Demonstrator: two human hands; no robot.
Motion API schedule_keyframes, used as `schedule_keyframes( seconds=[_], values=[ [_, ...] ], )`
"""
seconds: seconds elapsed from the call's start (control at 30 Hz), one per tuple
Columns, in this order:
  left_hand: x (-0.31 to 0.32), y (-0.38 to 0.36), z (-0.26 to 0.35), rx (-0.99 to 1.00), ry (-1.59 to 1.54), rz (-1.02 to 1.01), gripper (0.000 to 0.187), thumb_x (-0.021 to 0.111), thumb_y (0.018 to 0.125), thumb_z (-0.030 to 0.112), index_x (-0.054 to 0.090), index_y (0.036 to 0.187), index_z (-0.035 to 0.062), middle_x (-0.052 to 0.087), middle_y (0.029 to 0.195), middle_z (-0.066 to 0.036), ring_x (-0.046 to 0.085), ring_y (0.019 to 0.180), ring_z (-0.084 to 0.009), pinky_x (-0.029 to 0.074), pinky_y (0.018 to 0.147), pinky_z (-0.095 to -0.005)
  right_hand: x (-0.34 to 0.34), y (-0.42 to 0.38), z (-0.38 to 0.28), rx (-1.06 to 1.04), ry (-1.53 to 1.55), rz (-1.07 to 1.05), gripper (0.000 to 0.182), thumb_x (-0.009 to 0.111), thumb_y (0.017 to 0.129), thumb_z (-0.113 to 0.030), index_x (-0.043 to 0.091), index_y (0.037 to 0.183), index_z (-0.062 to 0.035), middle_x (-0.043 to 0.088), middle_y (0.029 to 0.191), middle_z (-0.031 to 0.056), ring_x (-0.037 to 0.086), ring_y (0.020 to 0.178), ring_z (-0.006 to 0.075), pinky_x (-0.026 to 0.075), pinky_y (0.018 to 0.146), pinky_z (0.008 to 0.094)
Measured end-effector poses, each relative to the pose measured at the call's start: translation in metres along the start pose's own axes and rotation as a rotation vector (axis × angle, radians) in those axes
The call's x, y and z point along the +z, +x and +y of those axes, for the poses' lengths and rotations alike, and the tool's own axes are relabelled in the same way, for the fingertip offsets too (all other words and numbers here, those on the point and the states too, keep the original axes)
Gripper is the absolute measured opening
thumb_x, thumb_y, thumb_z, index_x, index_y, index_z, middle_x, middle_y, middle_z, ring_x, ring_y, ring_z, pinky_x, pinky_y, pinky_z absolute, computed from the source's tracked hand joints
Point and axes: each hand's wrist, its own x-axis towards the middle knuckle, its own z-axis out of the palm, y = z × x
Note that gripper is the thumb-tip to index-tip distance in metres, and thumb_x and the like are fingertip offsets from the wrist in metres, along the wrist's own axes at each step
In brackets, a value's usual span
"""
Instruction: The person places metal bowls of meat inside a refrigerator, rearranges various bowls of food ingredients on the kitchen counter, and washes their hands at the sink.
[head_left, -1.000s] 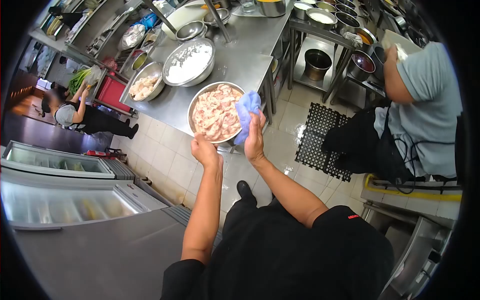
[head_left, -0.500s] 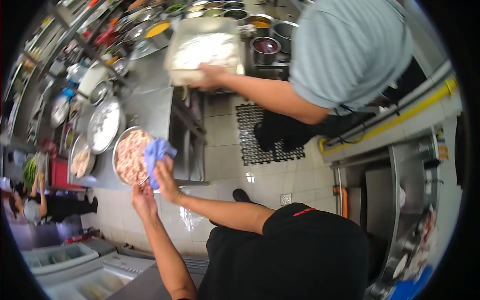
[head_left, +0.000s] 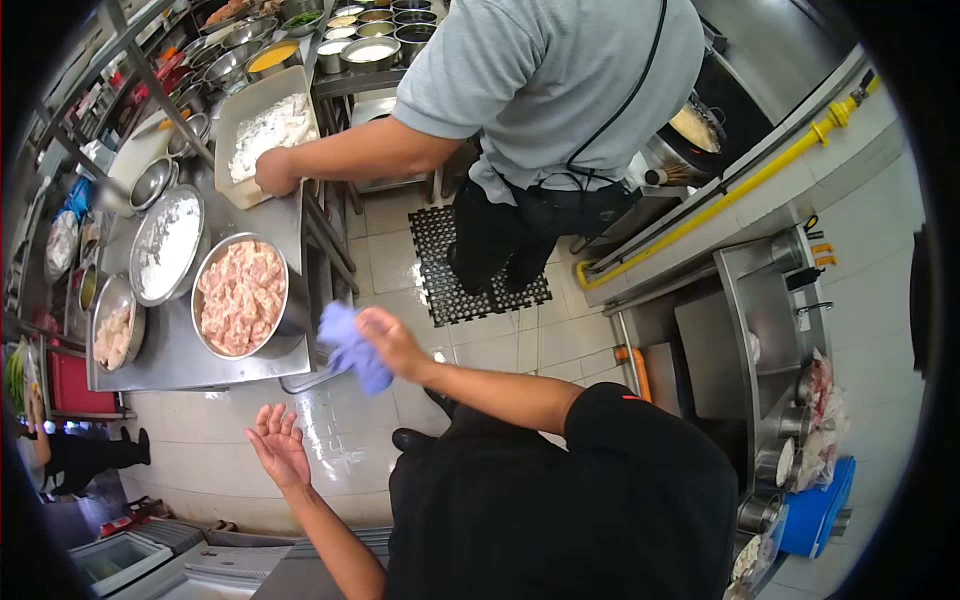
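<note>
In my right hand [head_left: 395, 345] is a crumpled purple cloth [head_left: 352, 348], held over the floor beside the steel table's corner. My left hand [head_left: 280, 447], palm up with fingers spread, is off the table and touches nothing. Nearest to both hands is a deep steel pot [head_left: 285, 325] filled with pieces of raw pale-pink meat [head_left: 240, 298], standing at the table's edge. Behind it sits a wide bowl of white powder [head_left: 168, 245]. A smaller bowl with pale meat pieces [head_left: 115, 335] stands to its left.
A co-worker in a grey shirt [head_left: 560, 80] holds a hand in a plastic tub of white powder [head_left: 235, 110] on the steel table [head_left: 240, 375]. A black perforated mat [head_left: 440, 260] lies on the tiled floor. Steel sinks [head_left: 715, 330] and a yellow pipe [head_left: 740, 185] are at the right.
Both my hands have come away from the meat pot, the right one carrying the cloth off its rim. The co-worker's tub, earlier held up, now rests on the table.
</note>
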Motion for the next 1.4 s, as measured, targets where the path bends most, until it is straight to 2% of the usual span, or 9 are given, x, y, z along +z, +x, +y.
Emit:
schedule_keyframes(
  seconds=[0.27,0.33,0.57,0.77,0.87,0.97,1.03,1.17,1.4],
  values=[
    [-0.146,-0.072,-0.015,-0.281,0.308,0.519,0.077,0.035,0.087,0.069,0.03,0.14,0.0134,0.049,0.13,-0.012,0.047,0.116,-0.0232,0.032,0.096,-0.043,-0.065,-0.039,-0.049,-0.351,-0.623,0.415,0.018,0.048,0.094,-0.02,0.055,0.088,-0.0048,0.052,0.081,0.0002,0.048,0.074,0.0078,0.042,0.067,0.025],
    [-0.142,-0.08,-0.003,-0.294,0.208,0.527,0.073,0.036,0.088,0.066,0.032,0.139,0.0138,0.047,0.132,-0.014,0.048,0.115,-0.0261,0.039,0.091,-0.0408,-0.013,-0.045,-0.072,-0.198,-0.027,0.27,0.022,0.042,0.096,-0.02,0.053,0.094,-0.0016,0.057,0.089,0.0048,0.056,0.083,0.0115,0.046,0.076,0.0268],
    [-0.058,-0.048,0.071,-0.069,-0.079,-0.131,0.076,0.031,0.089,0.065,0.019,0.146,0.0167,0.029,0.146,-0.013,0.037,0.127,-0.0333,0.034,0.099,-0.0551,0.172,-0.038,-0.026,-0.247,-0.367,-0.424,0.03,0.049,0.089,-0.021,0.05,0.11,0.0002,0.046,0.121,0.0194,0.037,0.121,0.0246,0.022,0.105,0.0367],
    [-0.084,-0.051,0.126,0.449,-0.321,0.422,0.058,0.047,0.089,0.057,0.052,0.118,0.0067,0.059,0.111,-0.005,0.056,0.099,-0.0151,0.047,0.085,-0.0306,0.322,-0.05,0.089,-0.521,-0.828,-0.921,0.048,0.043,0.095,-0.027,0.039,0.135,0.0007,0.037,0.14,0.022,0.031,0.13,0.0408,0.022,0.109,0.0426],
    [-0.141,-0.113,0.135,0.46,0.034,0.915,0.046,0.06,0.086,0.046,0.061,0.099,0.0026,0.062,0.084,-0.003,0.058,0.071,-0.0114,0.049,0.066,-0.0259,0.359,-0.064,0.099,-0.18,-0.663,-1.471,0.035,0.052,0.093,-0.024,0.058,0.117,0.0014,0.059,0.117,0.0198,0.05,0.117,0.0316,0.036,0.1,0.0401],
    [-0.176,-0.167,0.136,0.516,0.086,1.057,0.038,0.062,0.087,0.042,0.062,0.093,0.0038,0.061,0.079,-0.001,0.056,0.065,-0.01,0.046,0.058,-0.0249,0.391,-0.083,0.131,0.339,-0.432,-1.492,0.033,0.054,0.092,-0.021,0.057,0.117,0.0015,0.061,0.115,0.0157,0.053,0.114,0.0251,0.037,0.099,0.0376],
    [-0.188,-0.179,0.139,0.581,-0.053,1.173,0.039,0.058,0.089,0.044,0.062,0.094,0.0055,0.06,0.079,0.001,0.056,0.069,-0.0083,0.046,0.061,-0.0236,0.398,-0.102,0.179,0.2,-0.471,-1.526,0.048,0.049,0.095,-0.028,0.041,0.132,0.0015,0.053,0.124,0.014,0.046,0.119,0.0234,0.033,0.102,0.0366],
    [-0.252,-0.18,0.134,0.346,0.315,0.904,0.079,0.015,0.089,0.067,0.03,0.139,0.0067,0.042,0.132,-0.01,0.038,0.123,-0.0211,0.028,0.106,-0.0359,0.429,-0.147,0.232,0.336,-0.269,-1.436,0.057,0.043,0.098,-0.032,0.021,0.143,-0.0053,0.044,0.132,0.0107,0.041,0.12,0.0189,0.034,0.101,0.0339],
    [-0.323,-0.139,0.245,-0.108,0.365,0.545,0.099,0.006,0.08,0.076,0.022,0.142,0.0005,0.027,0.146,-0.013,0.033,0.132,-0.0275,0.026,0.108,-0.0369,0.515,-0.054,0.271,0.593,-0.112,-1.15,0.046,0.065,0.081,-0.016,0.052,0.123,-0.0028,0.062,0.106,0.0073,0.058,0.094,0.013,0.047,0.083,0.028]
  ],
)
